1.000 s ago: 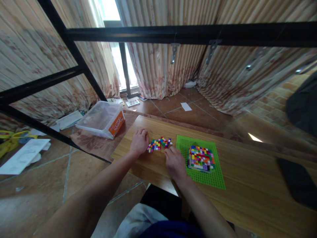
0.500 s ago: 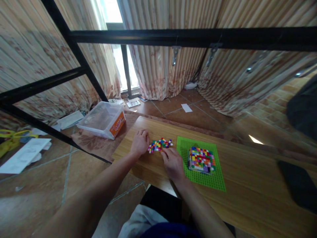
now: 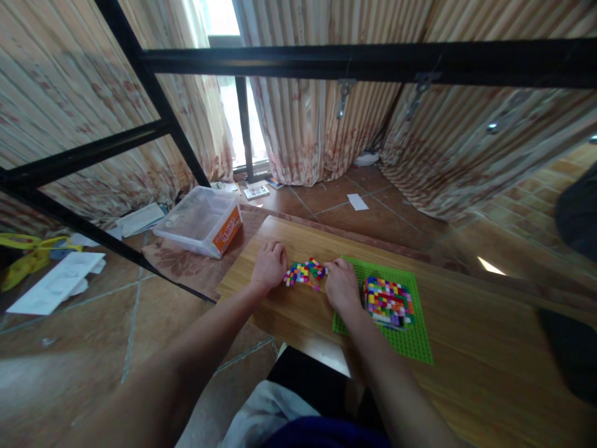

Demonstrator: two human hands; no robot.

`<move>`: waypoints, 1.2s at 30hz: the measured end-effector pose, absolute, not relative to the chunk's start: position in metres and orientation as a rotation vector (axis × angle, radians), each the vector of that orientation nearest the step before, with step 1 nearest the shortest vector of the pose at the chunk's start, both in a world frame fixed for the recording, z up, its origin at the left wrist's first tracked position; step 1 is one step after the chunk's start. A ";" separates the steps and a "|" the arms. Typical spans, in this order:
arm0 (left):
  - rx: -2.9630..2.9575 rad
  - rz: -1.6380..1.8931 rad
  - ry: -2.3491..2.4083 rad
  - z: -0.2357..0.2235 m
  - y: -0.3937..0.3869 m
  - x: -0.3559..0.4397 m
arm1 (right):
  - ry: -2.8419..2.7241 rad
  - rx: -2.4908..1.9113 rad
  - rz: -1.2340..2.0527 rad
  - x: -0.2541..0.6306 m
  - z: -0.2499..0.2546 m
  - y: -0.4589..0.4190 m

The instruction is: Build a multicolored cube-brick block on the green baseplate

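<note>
A pile of small coloured toy bricks (image 3: 304,272) lies loose on the wooden table between my hands. My left hand (image 3: 270,267) rests at the pile's left edge, its fingers curled in; whatever they may hold is hidden. At the right edge of the pile, my right hand (image 3: 342,285) has its fingers pressed together beside the outermost bricks, and I cannot make out what is in them. Its wrist side overlaps the left part of a green studded baseplate (image 3: 410,347). On that plate stands a multicoloured brick build (image 3: 389,300), roughly rectangular, with a red stripe in its top.
A clear plastic bin (image 3: 198,218) with an orange label stands on the floor beyond the table's left end. A dark flat object (image 3: 569,348) lies at the table's right. Black metal bars (image 3: 326,62) cross in front of curtains. Papers (image 3: 56,283) lie on the tiled floor.
My right hand has moved right and away from me, from the pile's near side to its right edge by the baseplate. My left hand stays beside the pile. The view has shifted slightly.
</note>
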State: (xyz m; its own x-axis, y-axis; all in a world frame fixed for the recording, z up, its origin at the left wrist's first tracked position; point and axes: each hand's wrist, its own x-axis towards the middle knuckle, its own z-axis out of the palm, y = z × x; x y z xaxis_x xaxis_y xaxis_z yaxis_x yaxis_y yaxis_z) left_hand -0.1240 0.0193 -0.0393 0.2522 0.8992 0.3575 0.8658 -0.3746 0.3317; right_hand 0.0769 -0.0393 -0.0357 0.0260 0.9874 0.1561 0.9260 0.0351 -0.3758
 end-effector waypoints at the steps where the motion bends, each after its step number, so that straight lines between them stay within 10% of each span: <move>1: 2.430 0.773 1.714 -0.039 0.019 -0.124 | -1.956 -1.937 0.221 0.077 -0.037 -0.043; 36: 2.468 0.762 1.734 -0.040 0.019 -0.124 | -1.831 -1.753 0.061 0.059 -0.048 -0.089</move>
